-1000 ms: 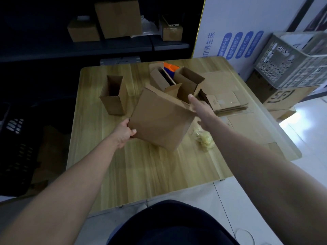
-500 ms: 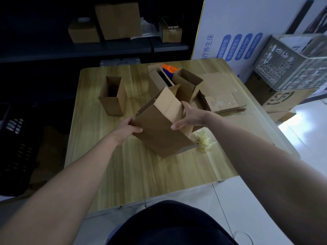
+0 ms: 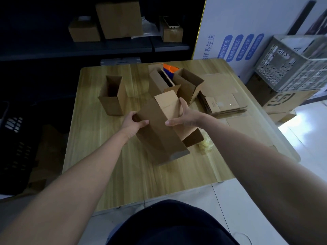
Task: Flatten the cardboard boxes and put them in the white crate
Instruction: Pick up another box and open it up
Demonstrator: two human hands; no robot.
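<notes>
Head view: the left hand (image 3: 131, 123) and right hand (image 3: 187, 116) grip a tilted cardboard box (image 3: 159, 137) between them above the table (image 3: 106, 165), with fingers and thumbs curled round opposite edges. Just beyond the fingertips stand open boxes (image 3: 189, 85). The white crate (image 3: 292, 68) sits well right of the right fingers.

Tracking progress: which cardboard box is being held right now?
The tilted brown cardboard box gripped by left hand and right hand; the upright boxes stand untouched.
</notes>
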